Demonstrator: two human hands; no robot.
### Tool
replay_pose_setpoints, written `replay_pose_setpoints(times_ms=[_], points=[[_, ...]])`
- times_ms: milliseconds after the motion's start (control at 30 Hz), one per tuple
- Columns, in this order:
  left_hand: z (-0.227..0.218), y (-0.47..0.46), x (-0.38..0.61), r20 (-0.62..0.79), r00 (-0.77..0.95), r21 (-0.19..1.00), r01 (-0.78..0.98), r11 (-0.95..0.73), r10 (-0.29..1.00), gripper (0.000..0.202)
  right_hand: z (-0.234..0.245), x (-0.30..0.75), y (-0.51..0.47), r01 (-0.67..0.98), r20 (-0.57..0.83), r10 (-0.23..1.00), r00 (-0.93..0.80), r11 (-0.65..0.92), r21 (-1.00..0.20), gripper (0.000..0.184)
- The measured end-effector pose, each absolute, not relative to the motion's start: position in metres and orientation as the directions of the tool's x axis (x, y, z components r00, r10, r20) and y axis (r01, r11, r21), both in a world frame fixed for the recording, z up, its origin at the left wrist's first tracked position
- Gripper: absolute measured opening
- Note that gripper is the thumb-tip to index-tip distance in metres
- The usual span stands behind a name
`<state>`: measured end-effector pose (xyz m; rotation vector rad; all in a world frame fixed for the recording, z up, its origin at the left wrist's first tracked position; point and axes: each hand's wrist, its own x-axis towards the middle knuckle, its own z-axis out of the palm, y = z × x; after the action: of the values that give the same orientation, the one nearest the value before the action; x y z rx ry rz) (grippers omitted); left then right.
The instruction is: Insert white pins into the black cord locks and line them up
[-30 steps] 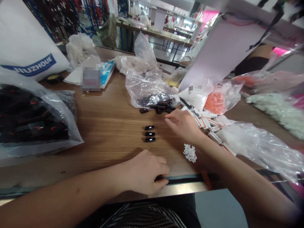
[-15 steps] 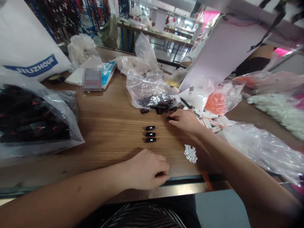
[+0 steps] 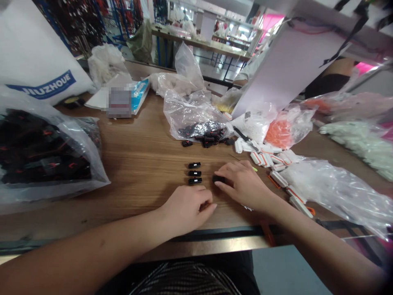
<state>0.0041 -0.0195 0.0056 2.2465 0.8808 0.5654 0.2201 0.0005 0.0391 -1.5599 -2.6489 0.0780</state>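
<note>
Your right hand (image 3: 245,185) is curved low over the wooden table (image 3: 138,164), its fingers closed around a small black plastic clip (image 3: 218,179) at their tips. Your left hand (image 3: 186,209) lies curled almost shut near the table's front edge, its fingertips drawn together; it may be pinching something small, but the view there is too poor to tell. Just left of your right hand, three matching black clips (image 3: 194,173) lie in a neat column, and your left hand sits just below them. Farther back, a heap of black clips (image 3: 204,137) spills from a clear plastic bag (image 3: 190,110), with one loose clip (image 3: 186,143) beside it. White rectangular pieces with orange stripes (image 3: 264,159) lie scattered to the right, and a clear bag full of black parts (image 3: 46,151) sits to the left.
</note>
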Motion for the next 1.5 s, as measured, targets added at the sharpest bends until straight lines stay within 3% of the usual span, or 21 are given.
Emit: replay_pose_setpoints(times_ms=[200, 300, 433, 533, 633, 733, 867, 1000, 1300, 1500], points=[[0.003, -0.019, 0.004, 0.173, 0.608, 0.741, 0.438, -0.509, 0.775, 0.007, 0.031, 0.222, -0.024, 0.835, 0.103, 0.859, -0.501, 0.512, -0.201, 0.021], [0.003, -0.019, 0.004, 0.204, 0.613, 0.761, 0.391, -0.518, 0.763, 0.021, 0.027, 0.215, -0.036, 0.812, 0.120, 0.870, -0.479, 0.491, -0.317, 0.017], [0.003, -0.019, 0.004, 0.205, 0.676, 0.709, 0.396, -0.583, 0.708, 0.010, 0.025, 0.208, -0.050, 0.782, 0.152, 0.881, -0.448, 0.468, -0.411, 0.014], [0.002, -0.019, 0.003, 0.183, 0.697, 0.658, 0.437, -0.613, 0.693, 0.003, 0.029, 0.221, -0.055, 0.758, 0.166, 0.885, -0.435, 0.460, -0.462, 0.022], [0.002, -0.019, 0.003, 0.158, 0.706, 0.640, 0.459, -0.616, 0.691, 0.004, 0.034, 0.254, -0.054, 0.805, 0.159, 0.944, -0.289, 0.329, -0.493, 0.017], [0.001, -0.019, 0.002, 0.158, 0.711, 0.641, 0.454, -0.619, 0.685, 0.006, 0.036, 0.290, -0.049, 0.905, 0.057, 0.996, -0.072, 0.089, -0.415, 0.020], [0.000, -0.018, 0.003, 0.162, 0.713, 0.644, 0.448, -0.620, 0.683, 0.006, 0.030, 0.313, -0.047, 0.934, -0.054, 0.999, 0.007, -0.026, -0.356, 0.021], [0.001, -0.018, 0.003, 0.162, 0.710, 0.644, 0.450, -0.619, 0.685, 0.005, 0.026, 0.309, -0.048, 0.909, -0.062, 0.998, -0.016, -0.011, -0.416, 0.021], [0.001, -0.019, 0.003, 0.150, 0.705, 0.659, 0.452, -0.602, 0.694, 0.005, 0.023, 0.311, -0.050, 0.917, -0.036, 0.999, -0.038, 0.020, -0.398, 0.021], [0.001, -0.019, 0.003, 0.170, 0.697, 0.652, 0.451, -0.609, 0.697, 0.006, 0.014, 0.314, -0.056, 0.957, 0.051, 0.994, -0.098, 0.108, -0.271, 0.027]])
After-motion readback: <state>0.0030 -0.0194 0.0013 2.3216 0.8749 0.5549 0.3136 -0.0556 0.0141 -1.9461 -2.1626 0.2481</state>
